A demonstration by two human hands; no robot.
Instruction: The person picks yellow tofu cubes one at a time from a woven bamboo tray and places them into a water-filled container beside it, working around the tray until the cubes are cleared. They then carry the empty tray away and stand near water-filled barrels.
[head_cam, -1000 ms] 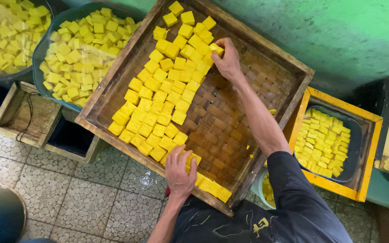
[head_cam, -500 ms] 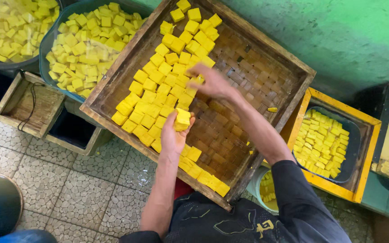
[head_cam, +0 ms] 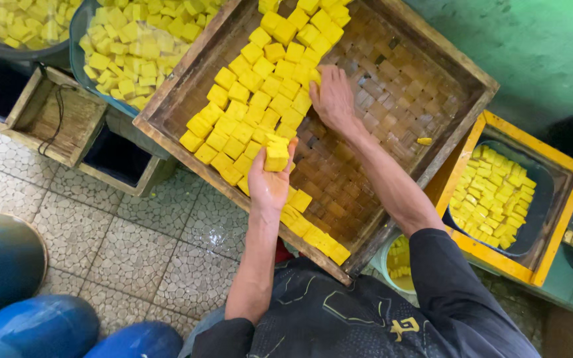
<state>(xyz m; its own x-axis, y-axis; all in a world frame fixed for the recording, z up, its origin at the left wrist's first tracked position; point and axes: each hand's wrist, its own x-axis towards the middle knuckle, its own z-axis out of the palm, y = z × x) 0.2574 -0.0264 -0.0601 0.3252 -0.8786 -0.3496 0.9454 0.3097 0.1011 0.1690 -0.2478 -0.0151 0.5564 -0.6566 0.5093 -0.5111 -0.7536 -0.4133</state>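
Left hand (head_cam: 270,182) lifts cube (head_cam: 276,158) above woven tray (head_cam: 392,113).

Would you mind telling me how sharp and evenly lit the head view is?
Head view: soft, even light, no glare; yellow cubes and left hand sharp, right hand slightly soft; tray edges lean from the wide lens; dark shadow at right.

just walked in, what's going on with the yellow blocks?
A person is working over a big woven wooden tray part-filled with rows of yellow cubes. The left hand holds one yellow cube at the near edge of the rows; the right hand rests flat against the rows' far side. Tubs and a yellow-framed crate nearby hold more cubes.
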